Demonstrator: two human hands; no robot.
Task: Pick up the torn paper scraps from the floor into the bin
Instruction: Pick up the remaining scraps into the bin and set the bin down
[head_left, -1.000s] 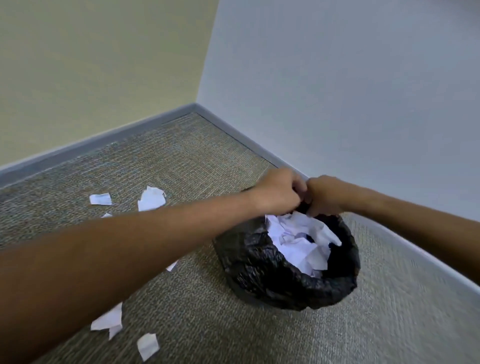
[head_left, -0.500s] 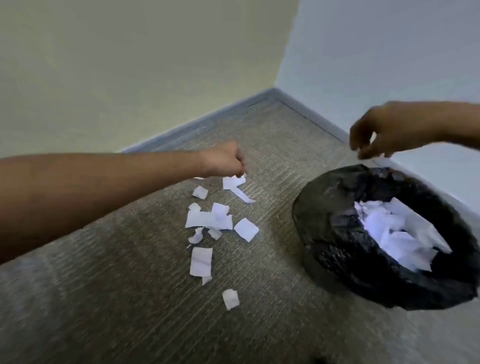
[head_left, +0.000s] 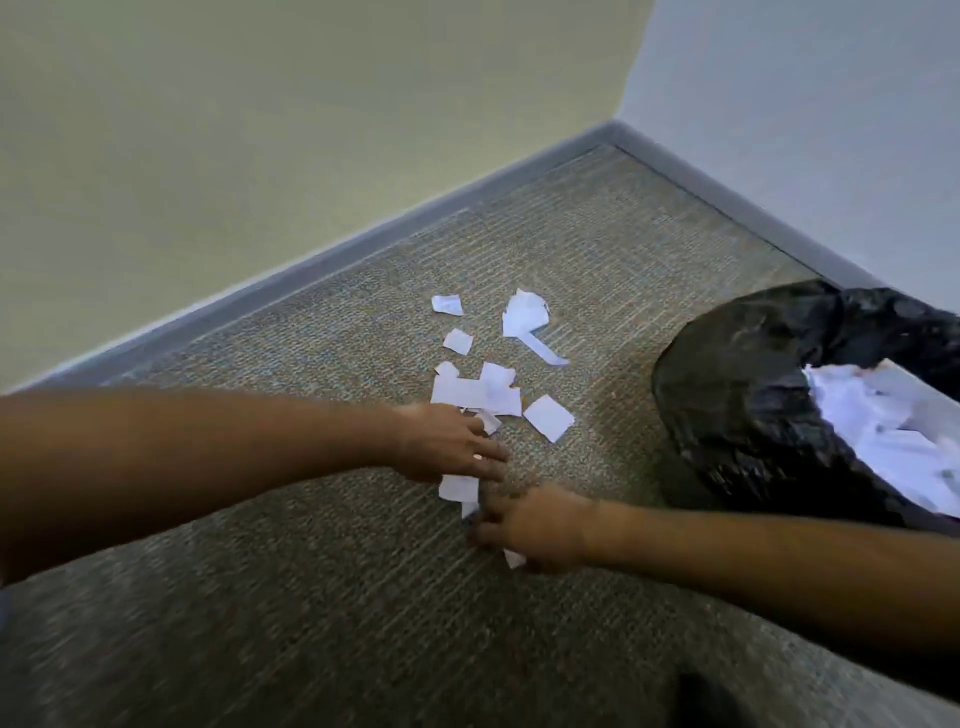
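Several white torn paper scraps (head_left: 475, 392) lie in a loose cluster on the carpet. My left hand (head_left: 451, 446) reaches in from the left, its fingers stretched flat over a scrap (head_left: 458, 487) at the near end of the cluster. Just below it, my right hand (head_left: 532, 525) comes in from the right with its fingers curled. It pinches a small scrap (head_left: 514, 558) that pokes out under the thumb side. The bin (head_left: 727, 395), lined with a black bag, stands at the right and holds a heap of white paper (head_left: 883, 431).
The scraps and bin sit in a room corner: a pale yellow wall (head_left: 260, 130) on the left, a white wall (head_left: 831, 104) on the right, with grey baseboard (head_left: 363, 244) along both. A dark shape (head_left: 701, 701) shows at the bottom edge.
Both hands left the bin rim. The left one swung to the scraps and lowered to the nearer ones. The right one came down from above the bin to the floor beside it.
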